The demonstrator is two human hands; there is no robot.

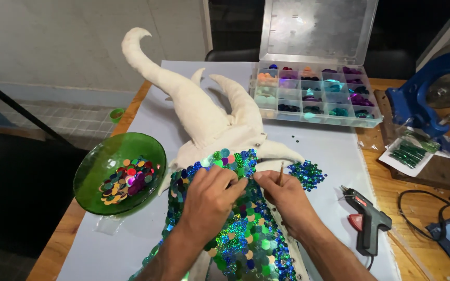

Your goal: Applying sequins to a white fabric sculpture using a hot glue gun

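Far out to the left of your grip sits the green glass bowl (pixel 118 171) of loose round sequins (pixel 127 179). Your left hand (pixel 209 200) lies flat on the cream stuffed fabric creature (pixel 204 112), fingertips pressing the patch of green, blue and purple sequins (pixel 246 234) just beside your right hand (pixel 285 195). That right hand is pinched shut around a thin wooden stick (pixel 280 174), its tip pointing up over the sequined edge. Right of the grip lies a small heap of blue-green sequins (pixel 307 173), then the black hot-glue gun (pixel 368 218); above it stands the open clear plastic compartment box (pixel 313 93) of coloured sequins
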